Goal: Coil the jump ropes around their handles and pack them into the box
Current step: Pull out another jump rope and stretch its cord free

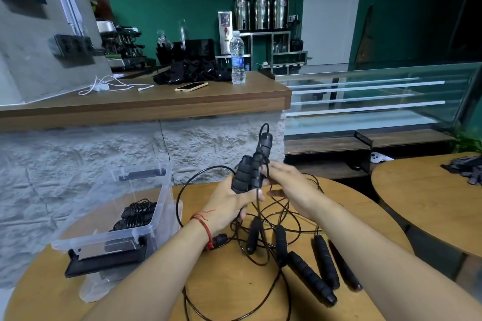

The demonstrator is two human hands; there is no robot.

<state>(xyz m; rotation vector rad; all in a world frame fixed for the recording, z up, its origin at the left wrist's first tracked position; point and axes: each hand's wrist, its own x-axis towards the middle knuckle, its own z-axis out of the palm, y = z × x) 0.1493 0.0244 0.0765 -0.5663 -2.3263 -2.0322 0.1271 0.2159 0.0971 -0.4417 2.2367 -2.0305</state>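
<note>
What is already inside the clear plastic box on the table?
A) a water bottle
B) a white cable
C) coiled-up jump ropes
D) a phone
C: two coiled jump ropes lie in the clear box, while the water bottle, the phone and the white cable are up on the counter.

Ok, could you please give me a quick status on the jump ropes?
Left hand grips paired handles; right hand beside them, fingers straight. Two coiled ropes in box. Loose ropes tangled beneath.
</note>
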